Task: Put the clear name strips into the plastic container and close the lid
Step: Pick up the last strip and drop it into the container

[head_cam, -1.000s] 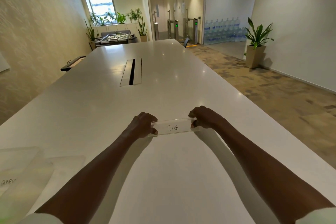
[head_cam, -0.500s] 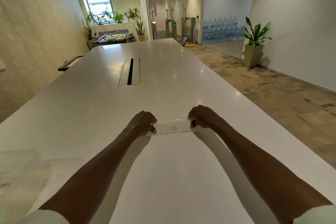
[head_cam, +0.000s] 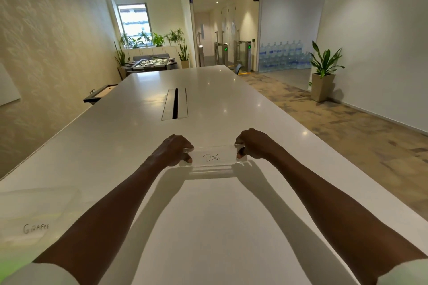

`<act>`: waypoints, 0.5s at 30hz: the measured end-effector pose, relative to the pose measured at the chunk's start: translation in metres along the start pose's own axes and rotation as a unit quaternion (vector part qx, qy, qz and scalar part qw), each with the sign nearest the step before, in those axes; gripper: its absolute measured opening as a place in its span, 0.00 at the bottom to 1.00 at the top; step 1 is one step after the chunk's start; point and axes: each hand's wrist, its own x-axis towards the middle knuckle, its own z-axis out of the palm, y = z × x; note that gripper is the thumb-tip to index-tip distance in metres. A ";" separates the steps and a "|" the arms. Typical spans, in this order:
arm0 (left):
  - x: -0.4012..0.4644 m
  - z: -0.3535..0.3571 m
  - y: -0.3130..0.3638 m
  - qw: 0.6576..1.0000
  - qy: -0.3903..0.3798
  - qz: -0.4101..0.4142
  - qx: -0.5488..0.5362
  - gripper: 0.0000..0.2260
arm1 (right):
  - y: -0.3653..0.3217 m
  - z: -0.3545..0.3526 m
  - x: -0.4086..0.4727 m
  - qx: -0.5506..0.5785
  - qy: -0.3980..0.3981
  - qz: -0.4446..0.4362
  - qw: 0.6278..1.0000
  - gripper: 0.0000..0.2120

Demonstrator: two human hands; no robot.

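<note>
At the far left, near the table's (head_cam: 208, 227) near edge, lies the clear plastic container (head_cam: 34, 210), holding 1 strip marked "GIRAFFE" (head_cam: 36, 228). It sits well left of both hands, nearer the left hand (head_cam: 172, 151). That hand pinches the left end of the "DOG" strip (head_cam: 213, 157); the right hand (head_cam: 253, 143) pinches the other. The transparent strip's long axis runs left-right, just above the table.

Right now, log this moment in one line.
hands: left, right | hold: DOG strip by ends | container: GIRAFFE strip at left
</note>
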 end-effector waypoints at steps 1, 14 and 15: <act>-0.005 -0.006 -0.003 1.000 0.002 0.006 0.003 0.13 | -0.006 -0.003 -0.002 0.002 0.003 -0.003 1.000 0.13; -0.083 -0.085 -0.065 0.999 0.037 -0.006 -0.027 0.21 | -0.119 -0.023 -0.028 -0.010 0.041 -0.078 0.996 0.16; -0.091 -0.092 -0.073 0.999 0.039 -0.004 -0.021 0.20 | -0.130 -0.022 -0.027 -0.014 0.044 -0.087 0.995 0.16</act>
